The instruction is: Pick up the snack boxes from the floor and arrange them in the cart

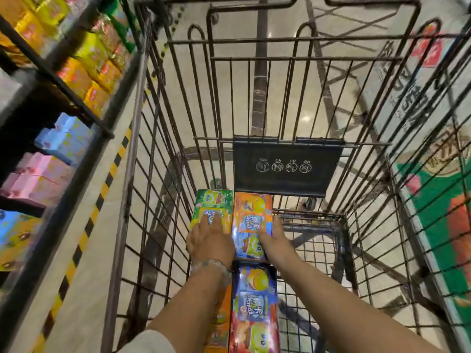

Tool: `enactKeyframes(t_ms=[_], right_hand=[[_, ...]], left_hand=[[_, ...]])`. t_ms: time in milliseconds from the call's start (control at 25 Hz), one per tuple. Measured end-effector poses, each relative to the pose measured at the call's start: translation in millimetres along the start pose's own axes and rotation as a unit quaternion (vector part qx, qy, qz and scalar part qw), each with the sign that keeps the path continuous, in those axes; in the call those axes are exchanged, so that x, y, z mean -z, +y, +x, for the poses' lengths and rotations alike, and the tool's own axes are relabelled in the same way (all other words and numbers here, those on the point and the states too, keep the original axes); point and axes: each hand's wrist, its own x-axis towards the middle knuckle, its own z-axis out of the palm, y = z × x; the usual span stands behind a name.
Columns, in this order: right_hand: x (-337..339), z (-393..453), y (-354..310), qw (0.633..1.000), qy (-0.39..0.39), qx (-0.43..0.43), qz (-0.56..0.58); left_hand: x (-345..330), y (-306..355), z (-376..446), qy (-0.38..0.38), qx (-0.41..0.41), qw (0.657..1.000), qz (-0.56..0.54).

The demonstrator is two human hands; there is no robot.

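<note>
Snack boxes: four visible, all lying flat on the floor of the cart (132, 174), packed along its left side in two rows.
Green box (212, 208): far row, left, against the left wire wall.
Orange box (251, 222): far row, right, touching the green box along its long edge; far end just below the black flap.
Blue box (254, 307): near row, right, end-on just behind the orange box.
Second orange box (220, 324): near row, left, beside the blue box, mostly hidden under the left forearm.
Left hand (210, 240): laid palm-down on the near end of the green box; fingers (216, 222) straight and spread, pressing flat, gripping nothing.
Left wrist: beaded bracelet (212, 266); pale sleeve at the elbow.
Right hand (274, 239): set along the right edge of the orange box, fingers extended and close together, thumb over the top face; real grip or plain push, cannot tell.
Black flap (286, 165): hangs on the far inner gate, four round no-symbols printed on it.
Shelves (63, 80): left of cart, blurred; yellow, blue and pink packs.
Floor: pale tiles (293, 103), yellow-black tape (102, 192) along the shelf base.
Right of cart: printed cartons (438, 187), green and red.
</note>
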Motion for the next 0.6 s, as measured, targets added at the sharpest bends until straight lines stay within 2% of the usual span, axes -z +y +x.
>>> enactKeyframes(t_ms=[160,320,440,600], right_hand=[[20.0,-35.8,-25.5,0.997,0.049,0.019,-0.048],[29.8,-83.2,-67.1,0.980,0.066,0.127,-0.138],[34.8,-130.6,-118.4,0.930,0.100,0.222,-0.275],[40.5,-231.0,-206.5,0.858,0.145,0.331,-0.364]], left_hand=[[28.2,5.4,-14.5,0.009,-0.036,0.997,-0.068],[89.4,24.8,-44.5,0.008,-0.129,0.987,-0.100],[161.5,40.2,-77.4,0.015,-0.210,0.976,-0.058],[283.8,35.4,-135.7,0.103,-0.291,0.951,-0.002]])
